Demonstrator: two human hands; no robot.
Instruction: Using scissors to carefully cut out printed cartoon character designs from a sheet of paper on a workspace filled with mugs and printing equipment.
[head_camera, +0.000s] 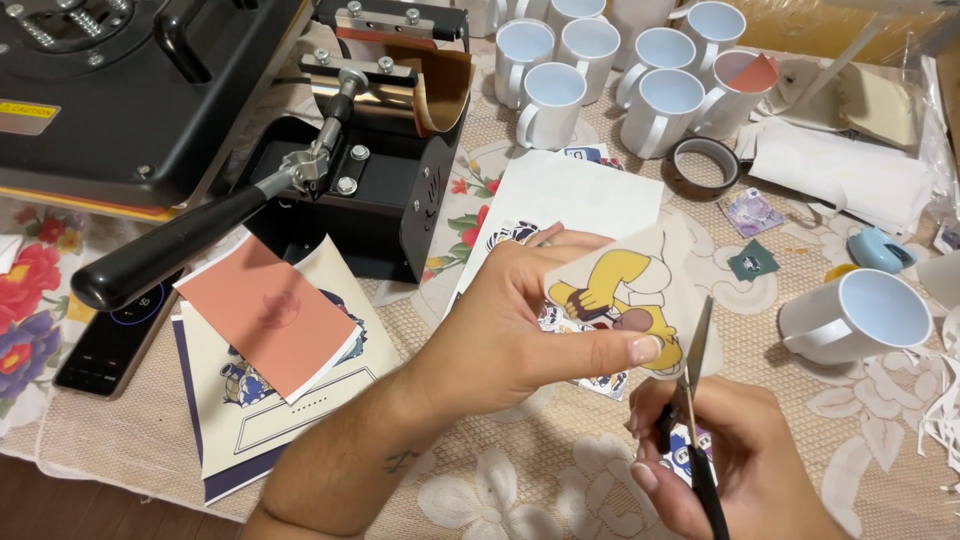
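— Fingers (640, 349) of the left hand (510, 335) are pinching what?

— They are closing on a small white paper cut-out with a yellow cartoon picture (625, 295), holding it up over the lacy flowered tablecloth (520, 480). The right hand (735, 455) is wrapping around black-handled metal scissors (693, 400), and the blades are touching the paper's right edge.

— Are the cups holding anything?

— Eight plain white ceramic mugs (610, 70) are standing together at the back. One of them is holding a folded red-orange paper piece (755, 72). The others are looking bare inside. One more white mug (858, 315) is sitting alone on the right, also bare inside.

— What else is sitting near?

— A black mug press machine with a long black handle (370, 170) is sitting on the left. A brown tape roll (702, 167) is lying near the mugs. A salmon-pink paper sheet (268, 315) is resting on printed papers.
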